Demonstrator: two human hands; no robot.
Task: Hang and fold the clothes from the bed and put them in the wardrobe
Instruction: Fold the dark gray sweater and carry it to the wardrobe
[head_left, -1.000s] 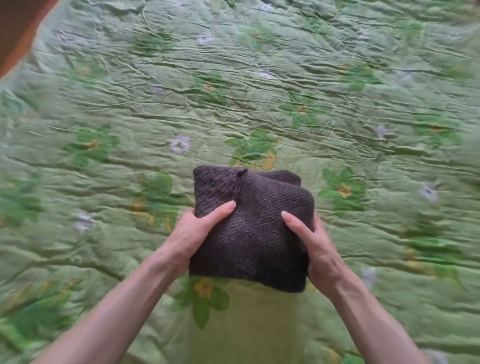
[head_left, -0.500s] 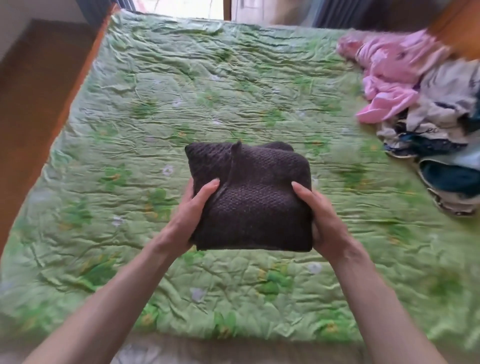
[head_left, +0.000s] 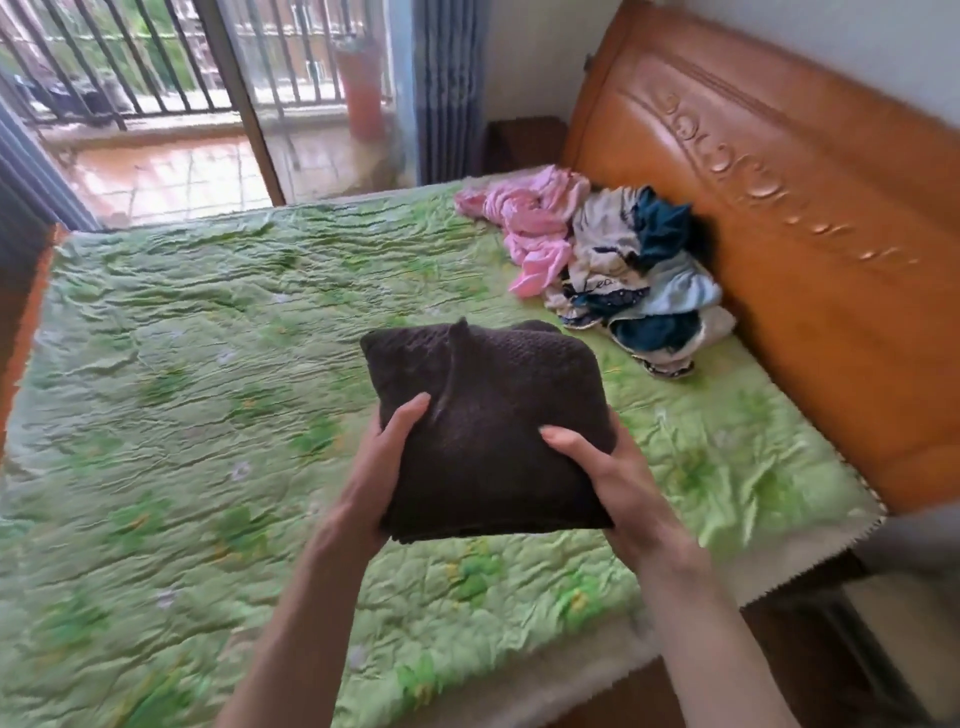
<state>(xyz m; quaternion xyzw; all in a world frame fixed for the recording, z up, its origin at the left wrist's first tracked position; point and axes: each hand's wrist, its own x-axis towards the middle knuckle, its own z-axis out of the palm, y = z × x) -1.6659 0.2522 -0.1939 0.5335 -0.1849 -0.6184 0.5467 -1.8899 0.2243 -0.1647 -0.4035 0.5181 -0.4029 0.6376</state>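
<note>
A folded dark brown knit sweater is held up above the bed, clear of the bedspread, between both hands. The left hand grips its left edge, thumb lying on top of the knit and the fingers hidden underneath. The right hand holds the right edge the same way, thumb across the top face, fingers out of sight below. Both grips are closed on the sweater.

The bed is covered by a green quilted bedspread with a leaf and flower print, crinkled all over; a fluffy white edge shows along its near side. At the far right corner, against the headboard, lies a loose pile of clothes: a pink garment on the left of the heap, white, light blue and dark teal pieces to its right, all unfolded and tangled together. The pile is well apart from the sweater.

The headboard is glossy orange-brown wood with a carved ornament. Beyond the bed a glass door looks onto a tiled balcony with dark metal railings. A blue striped curtain hangs beside the door, and a small dark bedside cabinet stands in the corner between curtain and headboard.
</note>
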